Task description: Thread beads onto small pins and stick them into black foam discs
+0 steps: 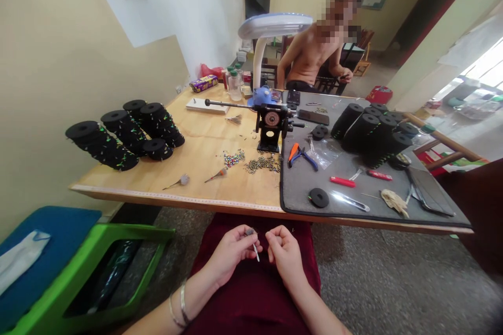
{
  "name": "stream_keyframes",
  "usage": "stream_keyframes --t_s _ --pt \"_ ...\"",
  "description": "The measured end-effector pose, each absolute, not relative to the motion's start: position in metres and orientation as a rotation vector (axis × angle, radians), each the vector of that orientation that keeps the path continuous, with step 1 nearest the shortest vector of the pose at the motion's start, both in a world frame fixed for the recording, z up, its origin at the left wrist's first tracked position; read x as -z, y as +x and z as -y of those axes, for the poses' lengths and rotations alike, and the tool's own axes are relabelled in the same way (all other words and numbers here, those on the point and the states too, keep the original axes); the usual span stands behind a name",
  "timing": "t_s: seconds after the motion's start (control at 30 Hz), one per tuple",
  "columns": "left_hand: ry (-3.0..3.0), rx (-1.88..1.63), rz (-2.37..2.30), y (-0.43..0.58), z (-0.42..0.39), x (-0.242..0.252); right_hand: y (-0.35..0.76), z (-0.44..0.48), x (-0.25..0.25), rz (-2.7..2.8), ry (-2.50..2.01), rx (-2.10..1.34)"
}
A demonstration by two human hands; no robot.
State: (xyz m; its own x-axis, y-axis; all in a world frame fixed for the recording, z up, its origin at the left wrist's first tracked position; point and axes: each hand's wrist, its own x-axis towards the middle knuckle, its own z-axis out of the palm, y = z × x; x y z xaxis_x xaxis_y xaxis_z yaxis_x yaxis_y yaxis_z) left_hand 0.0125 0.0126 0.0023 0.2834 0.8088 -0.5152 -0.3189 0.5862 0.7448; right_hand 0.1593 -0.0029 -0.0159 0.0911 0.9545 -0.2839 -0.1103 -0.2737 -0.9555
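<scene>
At six o'clock, the left hand pinched a small white-stemmed piece, seemingly unfinished, beside the curled right hand, whose grip could not be told, while from there tufted pieces lay at eleven, brass-coloured bits at twelve seemed unused, and studded black spools at ten looked done.

Small workshop, with pliers, desk lamp and black spools

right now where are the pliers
In the head view, the pliers lie near the grey mat's left edge, just right of the black device.
</scene>
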Motion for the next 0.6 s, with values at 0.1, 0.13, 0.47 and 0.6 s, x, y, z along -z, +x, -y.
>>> stream_keyframes --t_s 0.1,0.13,0.47,0.6 --pt "0.5 -0.798 -1.003 0.0105 -0.0131 -0.002 0.1593 0.0027 0.0152 0.922 -1.385 -1.354" --pt "0.483 -0.787 -0.994 0.0101 -0.013 -0.0016 0.1592 0.0027 0.0149 0.926 -1.379 -1.357" --pt "0.634 -0.805 -1.006 0.0136 -0.0134 -0.004 0.1585 0.0027 0.015 0.985 -1.325 -1.451" --pt "0.774 -0.841 -1.065 0.0117 -0.0146 -0.0077 0.1627 0.004 0.0153 1.143 -1.377 -1.421"
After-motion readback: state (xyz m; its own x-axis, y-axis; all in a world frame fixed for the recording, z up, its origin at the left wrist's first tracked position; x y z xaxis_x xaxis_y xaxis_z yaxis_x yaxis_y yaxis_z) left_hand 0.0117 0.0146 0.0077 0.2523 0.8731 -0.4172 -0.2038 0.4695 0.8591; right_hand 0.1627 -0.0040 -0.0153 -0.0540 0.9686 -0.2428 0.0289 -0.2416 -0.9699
